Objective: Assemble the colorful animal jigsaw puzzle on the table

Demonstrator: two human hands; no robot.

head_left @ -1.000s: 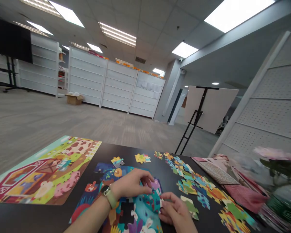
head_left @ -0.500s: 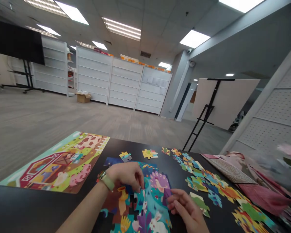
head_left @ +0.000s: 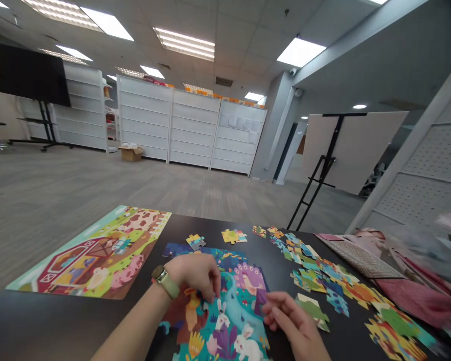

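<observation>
A partly assembled jigsaw puzzle (head_left: 231, 286) with rabbits, a peacock and purple plants lies on the black table before me. Over its left half is my left hand (head_left: 199, 273), wearing a watch (head_left: 165, 281); its fingers are bent and pressed together, tips down on the pieces. They cover part of the picture, so what they pinch is partly hidden. My right hand (head_left: 289, 318) has thumb and forefinger closed at the puzzle's right edge, against a purple part (head_left: 260, 302).
A farm picture sheet (head_left: 101, 255) lies at the left of the table. Two small piece clusters (head_left: 234, 235) sit beyond the puzzle. Many loose pieces (head_left: 315, 276) spread along the right, beside a pink bag (head_left: 409, 291). An easel board (head_left: 334, 150) stands behind.
The dark gaps between the puzzle's left section and its rabbit section have closed up, and the parts now meet. Both hands stay in nearly the same place.
</observation>
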